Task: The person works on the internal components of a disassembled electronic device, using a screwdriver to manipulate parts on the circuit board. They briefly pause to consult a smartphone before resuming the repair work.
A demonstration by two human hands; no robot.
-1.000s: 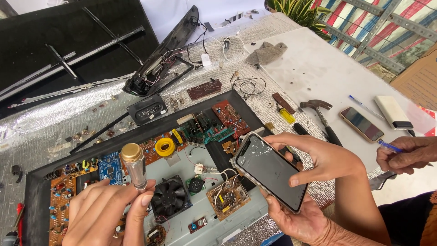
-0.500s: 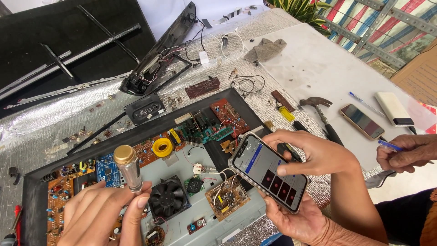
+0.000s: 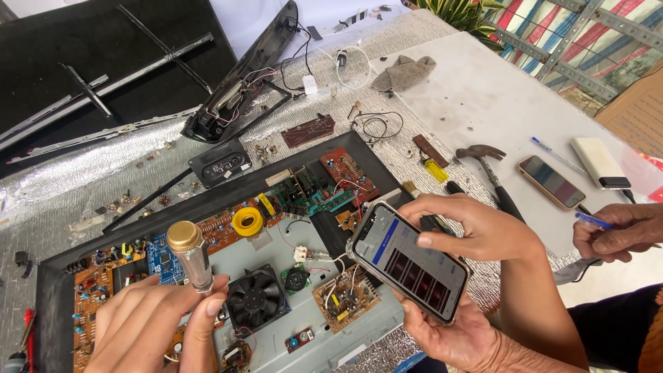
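Fingers (image 3: 207, 307) of my left hand (image 3: 131, 331) are clenched round a brass-capped cylindrical tool (image 3: 188, 254), upright, its lower end hidden behind them, with the black fan (image 3: 255, 298) just beside them on the opened chassis (image 3: 55, 276). My right hand (image 3: 483, 231) pinches the far edge of the phone (image 3: 411, 262), thumb over its lit screen, while another person's hand (image 3: 449, 338) cradles it from below. I judge I'm reading the screen with the tool parked, so the next move calls for a steady left grip near the fan's wires
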